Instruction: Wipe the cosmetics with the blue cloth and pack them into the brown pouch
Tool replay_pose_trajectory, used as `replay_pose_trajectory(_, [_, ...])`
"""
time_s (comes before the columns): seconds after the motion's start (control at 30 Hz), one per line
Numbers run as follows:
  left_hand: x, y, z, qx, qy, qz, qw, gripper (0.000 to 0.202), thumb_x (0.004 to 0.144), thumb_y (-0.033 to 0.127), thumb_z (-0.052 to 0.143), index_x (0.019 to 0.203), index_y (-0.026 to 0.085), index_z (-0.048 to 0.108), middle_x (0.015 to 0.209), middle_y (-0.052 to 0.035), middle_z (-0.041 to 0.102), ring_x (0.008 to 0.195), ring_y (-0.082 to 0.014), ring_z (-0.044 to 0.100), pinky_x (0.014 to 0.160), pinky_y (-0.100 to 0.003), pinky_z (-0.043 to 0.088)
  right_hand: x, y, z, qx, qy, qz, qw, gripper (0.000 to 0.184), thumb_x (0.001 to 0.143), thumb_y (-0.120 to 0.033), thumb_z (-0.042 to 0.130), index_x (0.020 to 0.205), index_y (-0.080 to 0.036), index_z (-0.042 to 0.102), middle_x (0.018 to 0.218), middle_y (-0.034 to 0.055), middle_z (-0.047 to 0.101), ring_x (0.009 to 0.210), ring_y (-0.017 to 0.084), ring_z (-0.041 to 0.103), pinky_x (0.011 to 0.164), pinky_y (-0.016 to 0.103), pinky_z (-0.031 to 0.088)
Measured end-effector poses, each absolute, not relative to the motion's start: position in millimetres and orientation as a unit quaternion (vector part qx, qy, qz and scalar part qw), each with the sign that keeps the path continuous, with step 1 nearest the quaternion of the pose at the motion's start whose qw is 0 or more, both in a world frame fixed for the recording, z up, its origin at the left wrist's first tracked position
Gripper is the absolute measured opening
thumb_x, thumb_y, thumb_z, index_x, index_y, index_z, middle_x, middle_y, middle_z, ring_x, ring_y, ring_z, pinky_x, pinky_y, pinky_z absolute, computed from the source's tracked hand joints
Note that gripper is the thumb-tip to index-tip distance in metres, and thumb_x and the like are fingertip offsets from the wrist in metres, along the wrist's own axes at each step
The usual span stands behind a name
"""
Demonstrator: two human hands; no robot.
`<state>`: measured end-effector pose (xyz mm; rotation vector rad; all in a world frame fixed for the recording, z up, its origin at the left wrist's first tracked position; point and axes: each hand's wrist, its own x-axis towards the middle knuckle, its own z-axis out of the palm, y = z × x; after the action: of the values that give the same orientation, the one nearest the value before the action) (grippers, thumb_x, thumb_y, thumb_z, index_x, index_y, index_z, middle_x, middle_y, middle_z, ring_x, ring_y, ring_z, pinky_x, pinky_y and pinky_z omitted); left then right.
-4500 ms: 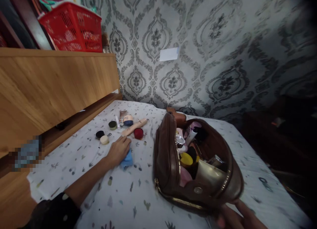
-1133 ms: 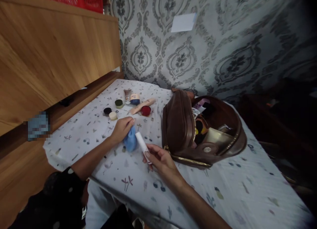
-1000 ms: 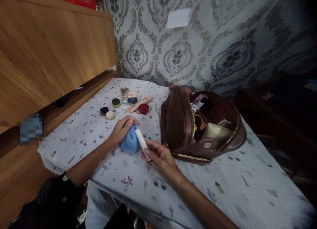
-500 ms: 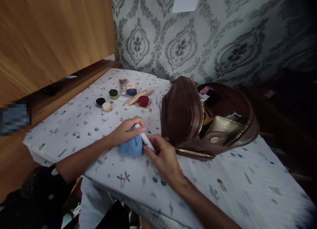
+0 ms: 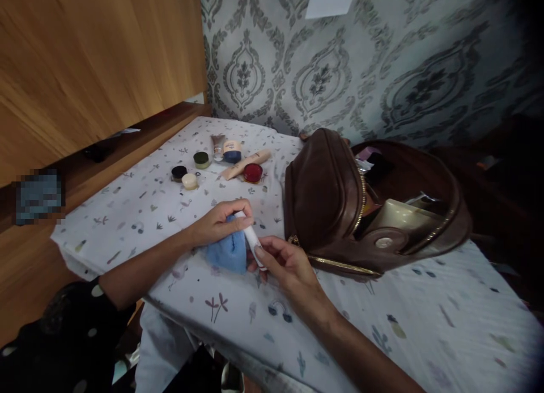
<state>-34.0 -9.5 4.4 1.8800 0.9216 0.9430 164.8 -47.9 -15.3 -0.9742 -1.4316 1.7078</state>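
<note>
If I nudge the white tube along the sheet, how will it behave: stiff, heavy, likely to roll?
The white tube is probably stiff, as it runs straight between the left hand and right hand. Being slim and held by fingertips, it's likely light. Its sides look rounded, so it may roll on the sheet.

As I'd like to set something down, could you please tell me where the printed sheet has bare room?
Bare sheet shows between the left forearm and black-lidded jar, and between the right forearm and brown bag. It is crowded around the peach tube, and at the held blue cloth and white tube.
</note>
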Motion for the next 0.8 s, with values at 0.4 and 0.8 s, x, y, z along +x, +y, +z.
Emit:
replay_pose_trajectory(0.4, [-36, -10, 10, 0.727, 0.381, 0.396, 0.413, 0.025, 0.091, 0.039, 0.054, 0.077, 0.018, 0.053, 0.072, 0.0026, 0.051, 0.07, -0.0134, 0.047, 0.069, -0.026, 0.039, 161, -51, -22, -0.392, -0.544, 0.634, 0.385, 0.044, 0.073, -0.055, 0.079, 0.083, -0.019, 0.056, 0.062, -0.004, 0.059, 0.05, 0.008, 0.05, 0.046, 0.02, 0.038])
replay_pose_trajectory(0.8, [-26, -12, 5, 0.612, 0.464, 0.483, 0.42, 0.029, 0.091, 0.049, 0.055, 0.089, 0.02, 0.056, 0.072, 0.0032, 0.05, 0.068, -0.0135, 0.049, 0.064, -0.024, 0.041, 162, -53, -16, -0.376, -0.518, 0.676, 0.365, 0.045, 0.083, -0.061, 0.067, 0.078, -0.017, 0.058, 0.057, -0.0018, 0.06, 0.048, 0.009, 0.052, 0.045, 0.018, 0.039])
